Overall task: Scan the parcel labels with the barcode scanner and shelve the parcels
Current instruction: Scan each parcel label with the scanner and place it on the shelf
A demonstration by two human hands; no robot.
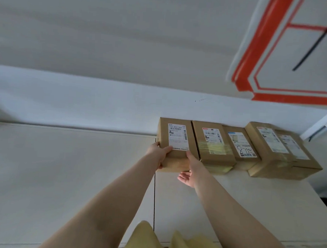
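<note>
Both hands hold the leftmost brown cardboard parcel (176, 143) on the white shelf (71, 166): left hand (160, 154) fingers curled round its nine-o'clock edge, right hand (191, 169) fingers straight against its three-o'clock side.

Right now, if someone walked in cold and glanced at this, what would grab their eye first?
Probably the row of brown cardboard parcels along the white shelf top against the wall, each with a white label facing up. Both arms reach to the leftmost parcel: the left hand grips its left edge, and the right hand lies open at its near right corner. Upper right, bold red lines on a white surface stand out.
</note>
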